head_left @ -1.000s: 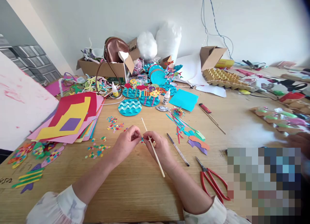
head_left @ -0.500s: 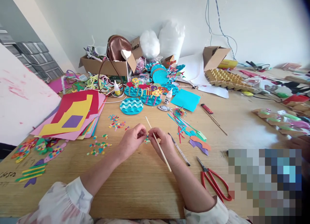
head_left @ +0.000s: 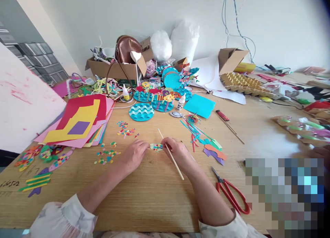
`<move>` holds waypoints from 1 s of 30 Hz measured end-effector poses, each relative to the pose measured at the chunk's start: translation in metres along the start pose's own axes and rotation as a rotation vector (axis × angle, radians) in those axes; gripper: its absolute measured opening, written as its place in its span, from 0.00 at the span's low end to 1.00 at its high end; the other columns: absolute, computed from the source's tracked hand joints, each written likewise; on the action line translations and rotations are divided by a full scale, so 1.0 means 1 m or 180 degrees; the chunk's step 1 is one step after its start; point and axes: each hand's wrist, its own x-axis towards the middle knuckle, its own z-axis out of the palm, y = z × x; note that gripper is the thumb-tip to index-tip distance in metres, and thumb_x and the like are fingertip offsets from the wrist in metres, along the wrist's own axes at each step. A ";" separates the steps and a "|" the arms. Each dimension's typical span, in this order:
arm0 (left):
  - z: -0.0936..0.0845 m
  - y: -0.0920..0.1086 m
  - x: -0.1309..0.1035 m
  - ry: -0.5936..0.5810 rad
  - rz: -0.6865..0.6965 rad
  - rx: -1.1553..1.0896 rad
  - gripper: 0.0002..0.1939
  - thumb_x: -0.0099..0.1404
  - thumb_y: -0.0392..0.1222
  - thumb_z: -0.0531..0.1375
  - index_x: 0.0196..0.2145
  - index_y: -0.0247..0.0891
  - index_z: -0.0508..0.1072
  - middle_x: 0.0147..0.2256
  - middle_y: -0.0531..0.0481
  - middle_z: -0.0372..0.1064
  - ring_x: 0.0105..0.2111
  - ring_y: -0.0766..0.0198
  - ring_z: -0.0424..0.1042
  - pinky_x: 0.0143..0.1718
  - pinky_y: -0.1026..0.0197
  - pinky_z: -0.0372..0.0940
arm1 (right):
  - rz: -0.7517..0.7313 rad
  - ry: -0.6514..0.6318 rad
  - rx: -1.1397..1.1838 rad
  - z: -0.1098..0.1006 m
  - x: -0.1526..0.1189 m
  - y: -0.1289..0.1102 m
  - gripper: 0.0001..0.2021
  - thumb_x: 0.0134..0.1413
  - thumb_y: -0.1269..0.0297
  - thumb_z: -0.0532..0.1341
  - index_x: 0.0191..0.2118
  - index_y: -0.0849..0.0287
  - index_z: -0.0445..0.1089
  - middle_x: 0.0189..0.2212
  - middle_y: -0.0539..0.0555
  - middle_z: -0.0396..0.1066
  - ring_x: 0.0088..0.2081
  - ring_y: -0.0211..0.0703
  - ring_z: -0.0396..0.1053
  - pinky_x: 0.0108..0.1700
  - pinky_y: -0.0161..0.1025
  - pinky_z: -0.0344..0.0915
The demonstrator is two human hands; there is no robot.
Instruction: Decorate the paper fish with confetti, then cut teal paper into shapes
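Note:
A small pale green paper fish (head_left: 156, 147) with colored dots lies between my hands on the wooden table. My left hand (head_left: 135, 154) is closed, its fingertips pinching the fish's left end. My right hand (head_left: 176, 150) grips a thin pale wooden stick (head_left: 176, 167), which slants across its fingers, and its fingertips touch the fish's right end. Loose paper dots (head_left: 107, 155) lie left of my left hand, with tiny colored paper bits (head_left: 127, 132) farther back. Turquoise and green paper strips (head_left: 193, 129) are spread beyond my right hand.
Red-handled scissors (head_left: 229, 191) lie right of my right forearm. Stacked colored paper (head_left: 74, 119) is at left, near finished paper fish (head_left: 60, 160). Glue bottles (head_left: 181, 101), turquoise wavy pieces (head_left: 141, 112) and a cardboard box (head_left: 103, 69) stand toward the back. A pixelated patch covers the lower right.
My hands have moved apart, my left one leftward and lower, and the dotted fish between them now shows. My right forearm now mostly covers the pen. The view has shifted slightly.

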 end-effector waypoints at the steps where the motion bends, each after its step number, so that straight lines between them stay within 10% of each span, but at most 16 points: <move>1: 0.002 -0.001 -0.002 -0.0013 0.0033 0.0069 0.10 0.60 0.26 0.52 0.35 0.34 0.70 0.34 0.45 0.72 0.38 0.59 0.69 0.42 0.54 0.65 | 0.0006 -0.0079 -0.0042 0.000 0.000 -0.001 0.07 0.51 0.76 0.54 0.32 0.57 0.66 0.27 0.50 0.69 0.29 0.37 0.64 0.32 0.30 0.56; 30: 0.013 0.008 -0.009 -0.0134 0.0366 0.0359 0.12 0.63 0.31 0.51 0.42 0.36 0.70 0.38 0.46 0.68 0.41 0.60 0.63 0.44 0.56 0.64 | 0.0021 -0.0349 -0.0664 0.020 0.005 0.002 0.11 0.53 0.78 0.52 0.35 0.59 0.68 0.28 0.53 0.70 0.34 0.40 0.66 0.34 0.31 0.57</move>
